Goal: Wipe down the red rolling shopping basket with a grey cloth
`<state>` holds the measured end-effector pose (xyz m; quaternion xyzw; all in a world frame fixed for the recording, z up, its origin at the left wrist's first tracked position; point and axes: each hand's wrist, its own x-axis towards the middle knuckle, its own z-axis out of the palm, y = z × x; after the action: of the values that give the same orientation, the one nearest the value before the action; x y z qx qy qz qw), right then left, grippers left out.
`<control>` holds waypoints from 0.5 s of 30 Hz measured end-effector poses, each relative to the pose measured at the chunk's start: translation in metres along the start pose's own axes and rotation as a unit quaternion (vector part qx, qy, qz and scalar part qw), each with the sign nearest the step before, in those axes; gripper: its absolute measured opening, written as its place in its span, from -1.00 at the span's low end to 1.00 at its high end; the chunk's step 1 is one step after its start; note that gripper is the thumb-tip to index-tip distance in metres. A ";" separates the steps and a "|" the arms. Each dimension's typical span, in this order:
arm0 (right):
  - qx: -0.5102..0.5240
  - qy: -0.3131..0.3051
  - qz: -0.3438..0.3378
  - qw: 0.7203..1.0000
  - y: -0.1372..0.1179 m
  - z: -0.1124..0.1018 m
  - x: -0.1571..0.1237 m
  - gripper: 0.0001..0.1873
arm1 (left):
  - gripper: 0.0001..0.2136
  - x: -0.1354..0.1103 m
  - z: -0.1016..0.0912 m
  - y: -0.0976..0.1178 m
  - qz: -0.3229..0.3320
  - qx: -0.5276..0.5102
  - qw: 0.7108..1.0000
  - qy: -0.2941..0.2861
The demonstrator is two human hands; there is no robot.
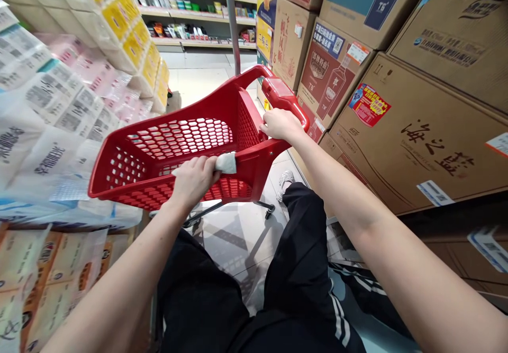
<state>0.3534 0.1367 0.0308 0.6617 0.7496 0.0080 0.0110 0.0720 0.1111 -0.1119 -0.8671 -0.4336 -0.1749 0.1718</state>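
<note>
Black trousers with white side stripes covered the person's legs below both hands, and a pale laced shoe stood on the light tiled floor beneath the right hand. The left hand was closed around a crumpled whitish cloth, one end poking out towards the right hand, and held it against the near rim of a red plastic shopping cart with lattice walls. The right hand, ahead and to the right of the left one, gripped the cart at the near end of its thick glossy red handle, fingertips curled inwards. The cart's basket spread out under and beyond the left hand. To the left of that hand were stacked white plastic-wrapped packs, with yellow-and-cream packs piled farther off. Brown cardboard cartons with printed lettering rose to the right of the right hand. Beyond both hands stood an upright grey metal pole and, farthest away, pale shelves of small goods.
</note>
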 end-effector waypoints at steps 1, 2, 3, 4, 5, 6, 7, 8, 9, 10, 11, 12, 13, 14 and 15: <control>-0.001 -0.001 0.000 1.000 0.000 0.001 0.001 -0.59 | -0.69 0.012 -0.003 0.010 0.012 -0.018 1.000 -0.003; -0.003 -0.002 -0.001 1.000 0.000 0.001 0.001 -0.58 | -0.69 0.024 -0.005 0.021 0.028 -0.040 0.999 -0.005; -0.005 -0.004 -0.003 1.000 0.000 0.002 0.001 -0.57 | -0.69 0.036 -0.008 0.031 0.039 -0.060 0.997 0.000; -0.008 -0.006 -0.005 1.000 0.001 0.002 0.001 -0.57 | -0.69 0.046 -0.010 0.042 0.047 -0.079 0.996 0.006; -0.010 -0.007 -0.007 1.000 0.001 0.002 0.001 -0.56 | -0.69 0.055 -0.011 0.052 0.050 -0.092 0.994 0.012; -0.013 -0.008 -0.008 1.000 0.001 0.001 0.001 -0.56 | -0.69 0.062 -0.011 0.061 0.048 -0.098 0.994 0.019; -0.015 -0.008 -0.007 1.000 0.000 0.001 0.001 -0.56 | -0.68 0.066 -0.011 0.068 0.040 -0.100 0.994 0.028; -0.017 -0.008 -0.005 1.000 0.000 0.000 0.001 -0.56 | -0.67 0.067 -0.010 0.074 0.026 -0.099 0.994 0.038; -0.018 -0.008 -0.003 1.000 0.000 0.000 0.001 -0.57 | -0.66 0.067 -0.009 0.078 0.009 -0.099 0.994 0.050; -0.018 -0.006 -0.001 1.000 0.000 0.000 0.001 -0.58 | -0.64 0.065 -0.007 0.081 -0.009 -0.101 0.993 0.061; -0.017 -0.005 -0.001 1.000 -0.001 0.000 0.002 -0.58 | -0.61 0.062 -0.005 0.083 -0.024 -0.105 0.992 0.071; -0.016 -0.002 -0.002 1.000 -0.001 0.000 0.002 -0.59 | -0.59 0.058 -0.003 0.083 -0.034 -0.108 0.991 0.077; -0.015 0.000 -0.005 1.000 -0.001 0.000 0.002 -0.59 | -0.56 0.053 -0.001 0.083 -0.036 -0.110 0.990 0.081; -0.013 0.003 -0.008 1.000 -0.001 0.001 0.002 -0.58 | -0.54 0.048 0.001 0.080 -0.034 -0.109 0.990 0.082; -0.013 0.005 -0.011 1.000 -0.001 0.001 0.002 -0.58 | -0.52 0.042 0.003 0.077 -0.028 -0.105 0.991 0.082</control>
<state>0.3518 0.1384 0.0295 0.6535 0.7565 0.0206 0.0157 0.1588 0.0983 -0.1065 -0.8506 -0.4216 -0.2945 0.1093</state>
